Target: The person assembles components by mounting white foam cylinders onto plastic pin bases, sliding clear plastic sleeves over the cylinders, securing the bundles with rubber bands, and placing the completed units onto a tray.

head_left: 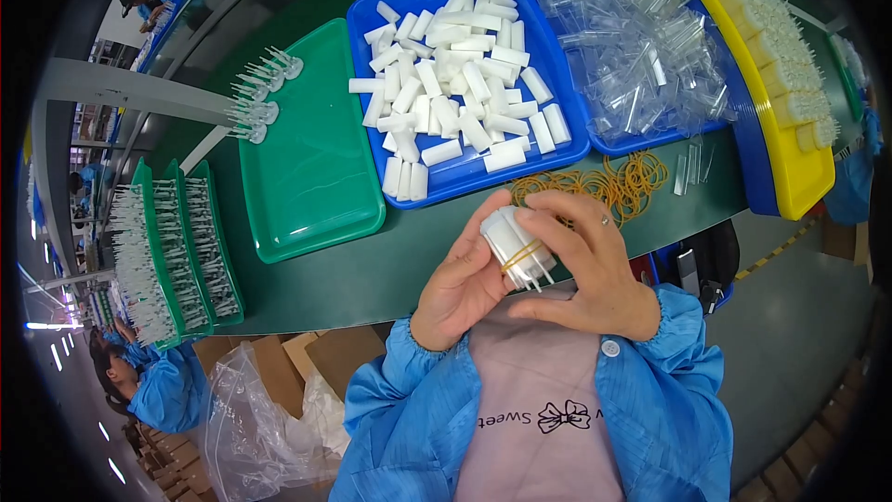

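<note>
Held in front of my chest is a bundle of white plastic pieces (518, 246) with thin prongs sticking out of its lower end. A yellow rubber band (522, 257) runs round it. My left hand (465, 281) curls about the bundle from the left, thumb along its side. The fingertips of my right hand (599, 270) rest on its upper right side, with the thumb apart below. Just beyond my hands, a loose pile of yellow rubber bands (636, 188) lies on the table. Part of the bundle is hidden by my fingers.
Beyond stand a blue tray (395, 191) of white cylinders and another blue tray (609, 141) of clear plastic pieces. A green tray (307, 186) bears several pronged pieces. Green racks (167, 260) stand left; a yellow tray (799, 191) with bundles stands right. Co-workers (153, 381) sit left.
</note>
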Demonstrator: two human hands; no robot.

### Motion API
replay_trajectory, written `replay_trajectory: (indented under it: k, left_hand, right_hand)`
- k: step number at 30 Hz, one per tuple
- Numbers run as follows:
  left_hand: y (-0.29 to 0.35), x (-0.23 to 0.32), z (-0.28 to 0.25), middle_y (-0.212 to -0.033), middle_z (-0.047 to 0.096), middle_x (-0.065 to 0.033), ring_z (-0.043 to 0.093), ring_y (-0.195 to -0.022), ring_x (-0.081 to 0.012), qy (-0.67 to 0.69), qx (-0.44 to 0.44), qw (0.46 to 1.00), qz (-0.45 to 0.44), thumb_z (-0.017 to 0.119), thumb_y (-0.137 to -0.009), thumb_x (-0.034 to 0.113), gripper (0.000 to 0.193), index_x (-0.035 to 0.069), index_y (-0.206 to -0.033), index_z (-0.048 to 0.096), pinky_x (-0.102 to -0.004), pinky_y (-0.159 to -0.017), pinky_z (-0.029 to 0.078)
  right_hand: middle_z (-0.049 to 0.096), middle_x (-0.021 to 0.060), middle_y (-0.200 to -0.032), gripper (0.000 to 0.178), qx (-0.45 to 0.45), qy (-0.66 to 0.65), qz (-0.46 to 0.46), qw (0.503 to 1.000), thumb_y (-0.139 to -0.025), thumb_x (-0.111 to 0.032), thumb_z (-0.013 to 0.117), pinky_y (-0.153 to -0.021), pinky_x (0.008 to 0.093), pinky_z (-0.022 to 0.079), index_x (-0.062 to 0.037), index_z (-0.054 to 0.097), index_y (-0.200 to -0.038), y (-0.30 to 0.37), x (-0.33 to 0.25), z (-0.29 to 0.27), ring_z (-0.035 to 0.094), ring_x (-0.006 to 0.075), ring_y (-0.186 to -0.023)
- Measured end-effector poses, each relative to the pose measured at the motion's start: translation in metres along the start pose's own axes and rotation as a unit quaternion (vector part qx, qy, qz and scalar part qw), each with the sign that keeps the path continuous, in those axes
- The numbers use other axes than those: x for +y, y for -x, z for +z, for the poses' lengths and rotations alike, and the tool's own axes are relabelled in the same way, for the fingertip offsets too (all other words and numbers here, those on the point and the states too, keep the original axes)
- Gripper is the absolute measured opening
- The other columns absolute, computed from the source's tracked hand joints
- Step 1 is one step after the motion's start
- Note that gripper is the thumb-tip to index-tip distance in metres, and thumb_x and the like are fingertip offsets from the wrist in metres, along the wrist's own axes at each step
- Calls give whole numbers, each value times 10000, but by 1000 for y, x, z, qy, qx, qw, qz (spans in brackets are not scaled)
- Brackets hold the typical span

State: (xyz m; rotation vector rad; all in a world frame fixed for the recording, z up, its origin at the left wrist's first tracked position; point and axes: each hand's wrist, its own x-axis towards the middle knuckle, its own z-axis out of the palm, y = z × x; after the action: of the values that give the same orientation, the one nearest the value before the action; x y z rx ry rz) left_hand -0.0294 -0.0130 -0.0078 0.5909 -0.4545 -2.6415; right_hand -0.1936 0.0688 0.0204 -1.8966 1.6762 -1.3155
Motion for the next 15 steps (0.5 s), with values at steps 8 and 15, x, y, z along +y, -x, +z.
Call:
replay_trajectory:
  k: [8, 15]
  left_hand:
    - [-6, -1, -5, -1210, 555, -113, 549, -1072, -189, -180, -11, 976, 118, 614, -909, 356, 548, -12, -1285, 462, -337, -878, 465]
    - [-4, -8, 21, -1194, 575, -129, 555, -1120, -217, -198, -14, 972, 129, 640, -885, 125, 427, -4, -1250, 460, -349, -941, 462]
  right_hand:
    - [600, 118, -1052, 375, 98, 34, -20, 994, -699, -92, 711, -629, 327, 510, -82, 643, -1068, 7, 1, -1, 616, 257, -768]
    - [580, 158, -1070, 534, 33, -10, 17, 999, -760, -216, 752, -787, 360, 491, -39, 522, -1208, 4, -8, -15, 602, 299, -941]
